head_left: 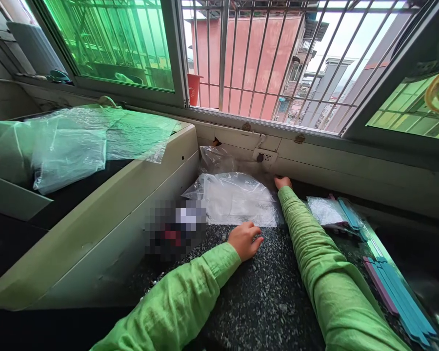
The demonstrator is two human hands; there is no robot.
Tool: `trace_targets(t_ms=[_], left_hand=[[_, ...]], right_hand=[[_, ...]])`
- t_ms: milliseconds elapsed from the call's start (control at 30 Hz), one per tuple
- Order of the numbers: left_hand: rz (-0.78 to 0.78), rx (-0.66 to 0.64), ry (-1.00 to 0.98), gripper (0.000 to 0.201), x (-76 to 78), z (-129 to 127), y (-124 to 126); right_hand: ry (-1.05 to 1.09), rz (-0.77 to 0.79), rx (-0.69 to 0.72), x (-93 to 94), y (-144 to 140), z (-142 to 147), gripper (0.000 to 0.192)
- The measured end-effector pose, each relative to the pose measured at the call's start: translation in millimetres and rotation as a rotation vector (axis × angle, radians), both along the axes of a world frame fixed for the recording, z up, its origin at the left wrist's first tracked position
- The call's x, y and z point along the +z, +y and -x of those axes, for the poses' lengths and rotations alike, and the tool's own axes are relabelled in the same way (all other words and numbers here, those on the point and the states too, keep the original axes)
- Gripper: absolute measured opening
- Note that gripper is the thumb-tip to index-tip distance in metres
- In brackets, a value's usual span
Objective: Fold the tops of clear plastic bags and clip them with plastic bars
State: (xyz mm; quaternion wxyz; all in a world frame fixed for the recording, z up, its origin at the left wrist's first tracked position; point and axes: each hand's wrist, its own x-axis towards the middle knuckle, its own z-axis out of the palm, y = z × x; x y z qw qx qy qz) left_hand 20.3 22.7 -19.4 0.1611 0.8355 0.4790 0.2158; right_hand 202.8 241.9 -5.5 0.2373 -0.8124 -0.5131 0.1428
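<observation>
A stack of clear plastic bags (237,200) lies flat on the speckled dark countertop (256,292). My left hand (245,241) rests at the near edge of the bags, its fingers loosely bent and apart, with nothing visible in them. Farther off, my right hand (283,182) reaches to the far right corner of the stack, close to the wall. Its fingers are bent together and partly hidden, so whatever they grip cannot be made out. Both arms wear green sleeves.
A pale cabinet-like box (131,204) with plastic sheets (73,146) on top stands to the left. Teal and purple strips (402,297) and a small clear packet (325,212) lie right. Behind are a wall socket (265,156) and a barred window. One patch left is pixelated.
</observation>
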Motion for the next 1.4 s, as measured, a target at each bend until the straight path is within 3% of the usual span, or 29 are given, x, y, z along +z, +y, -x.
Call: trace_targets(t_ms=[67, 167, 267, 333, 433, 567, 733, 900, 1100, 1233, 1400], left_hand=[[-0.065, 0.019, -0.006, 0.026, 26.8, -16, 19], [-0.111, 0.044, -0.014, 0.025, 70.5, -40, 69], [-0.130, 0.148, 0.118, 0.026, 92.2, -59, 125], [-0.110, 0.202, 0.213, 0.027, 89.5, -69, 156], [-0.071, 0.238, 0.272, 0.030, 70.5, -82, 187], [-0.041, 0.265, 0.281, 0.032, 43.3, -98, 211], [0.018, 0.280, 0.298, 0.031, 24.6, -106, 231], [0.053, 0.286, 0.311, 0.031, 22.1, -110, 238], [-0.074, 0.249, 0.255, 0.028, 45.3, -111, 218], [-0.138, 0.189, 0.274, 0.025, 61.0, -106, 196], [-0.209, 0.124, 0.297, 0.024, 70.9, -96, 147]], right_hand=[[0.012, 0.015, 0.030, -1.0, 4, 1, 0.034], [0.023, 0.018, 0.066, -2.4, 6, -2, 0.032], [0.011, -0.034, 0.089, -2.8, 6, -7, 0.033], [-0.015, -0.090, 0.100, -3.5, 8, -10, 0.035], [-0.062, -0.136, 0.144, -7.4, 15, -13, 0.042], [-0.118, -0.174, 0.222, -18.7, 27, -15, 0.037], [-0.133, -0.201, 0.220, -34.5, 38, -20, 0.034], [-0.129, -0.193, 0.166, -35.9, 38, -21, 0.035], [-0.200, -0.254, 0.110, -8.3, 9, -19, 0.033], [-0.226, -0.344, 0.109, 12.4, -19, -20, 0.035], [-0.224, -0.417, 0.188, 26.3, -71, -22, 0.032]])
